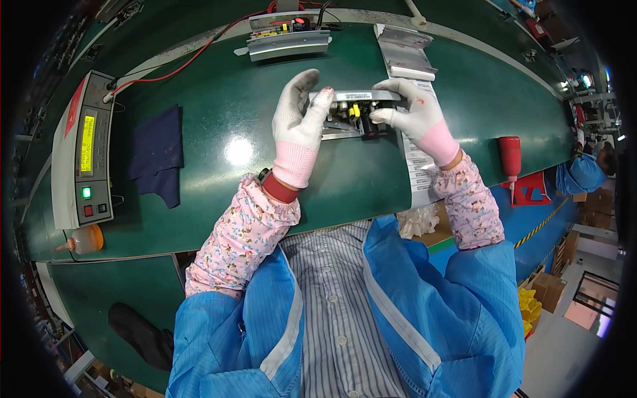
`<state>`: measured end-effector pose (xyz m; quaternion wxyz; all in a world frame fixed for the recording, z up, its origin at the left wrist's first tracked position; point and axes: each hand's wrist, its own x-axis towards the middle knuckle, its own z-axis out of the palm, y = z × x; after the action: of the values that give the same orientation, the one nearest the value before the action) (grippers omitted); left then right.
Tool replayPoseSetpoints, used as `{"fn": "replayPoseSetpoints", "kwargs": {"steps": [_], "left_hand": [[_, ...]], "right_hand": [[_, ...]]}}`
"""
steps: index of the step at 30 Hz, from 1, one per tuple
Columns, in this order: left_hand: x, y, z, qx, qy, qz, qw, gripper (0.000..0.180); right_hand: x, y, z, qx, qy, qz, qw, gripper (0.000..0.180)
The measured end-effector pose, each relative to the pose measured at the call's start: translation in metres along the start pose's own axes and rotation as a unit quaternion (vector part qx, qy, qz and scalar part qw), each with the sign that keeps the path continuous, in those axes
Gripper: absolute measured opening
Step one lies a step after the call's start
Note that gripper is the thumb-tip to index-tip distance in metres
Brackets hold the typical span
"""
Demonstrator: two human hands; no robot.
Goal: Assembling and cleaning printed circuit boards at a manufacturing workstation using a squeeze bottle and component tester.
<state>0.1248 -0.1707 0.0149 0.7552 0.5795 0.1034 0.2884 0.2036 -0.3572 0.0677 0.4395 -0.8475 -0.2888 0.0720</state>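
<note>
Blue work jacket (458,305): nearest the camera, worn open over a striped shirt (332,312).
Circuit assembly (355,114): between both hands, above or on the green surface (358,179); contact of its base cannot be confirmed. Components, some yellow, are exposed below a silver rail (361,96).
Left hand (298,116): white knit glove, fingers curved, thumb at the rail's left end; cannot tell whether it grips.
Right hand (418,113): similarly gloved, pinching the opposite end, index finger along the rail and thumb lower, beside the components.
Rail handling: judged to be a two-handed positioning or checking step, unfinished while both hands remain at the ends.
Next grip: appears to call for steady support at both ends, thumbs clear of the exposed components.
Second circuit unit (290,45): at the far side, apart from the hands.
Test instrument (86,142): at left, display and green button lit; red cable (199,60) runs toward the far edge.
Label strip (419,169): printed white, just left of the right wrist.
</note>
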Motion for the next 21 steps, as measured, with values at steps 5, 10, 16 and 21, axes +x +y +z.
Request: {"fn": "replayPoseSetpoints", "kwargs": {"steps": [5,10,16,21], "left_hand": [[-0.002,0.002,0.003,-0.076,-0.013,-0.061,0.995,0.034],[-0.018,0.02,-0.006,-0.137,-0.216,-0.214,0.943,0.042],[-0.019,0.016,-0.005,-0.198,-0.173,-0.227,0.938,0.038],[-0.017,0.011,-0.004,-0.227,-0.168,-0.235,0.93,0.037]], "right_hand": [[0.008,-0.001,-0.017,0.101,-0.012,0.113,0.988,0.054],[0.005,0.004,-0.021,0.139,-0.009,0.038,0.989,0.059],[-0.044,0.06,-0.132,-0.386,0.154,0.124,0.901,0.076],[-0.109,0.124,-0.225,-0.503,0.107,0.411,0.753,0.074]]}}
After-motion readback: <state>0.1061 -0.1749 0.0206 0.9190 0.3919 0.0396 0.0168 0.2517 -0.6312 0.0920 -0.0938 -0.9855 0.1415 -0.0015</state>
